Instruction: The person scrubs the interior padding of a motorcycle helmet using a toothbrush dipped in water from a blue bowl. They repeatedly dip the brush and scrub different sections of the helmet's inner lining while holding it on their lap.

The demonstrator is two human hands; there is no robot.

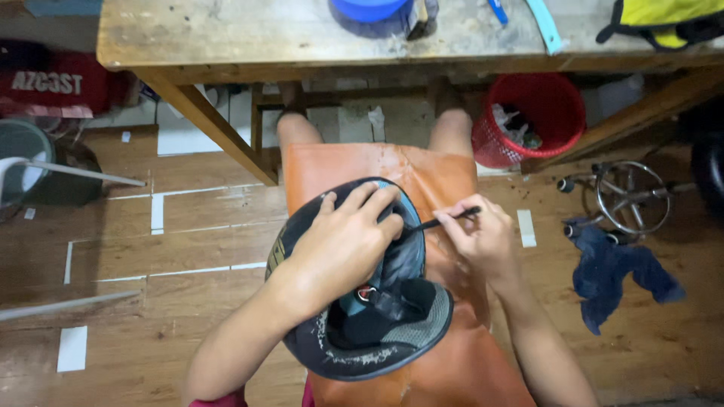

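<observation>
On the lap, over an orange apron (452, 354), lies an upturned black helmet (362, 332).
Left hand (343, 241) grips its rim to steady it; right hand (483, 237) pinches a thin black tool (445, 220), tip inside the shell.

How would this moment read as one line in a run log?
left hand: grips upturned helmet rim | right hand: holds thin black tool, tip inside helmet | helmet rests on orange apron | red basket under workbench
</observation>
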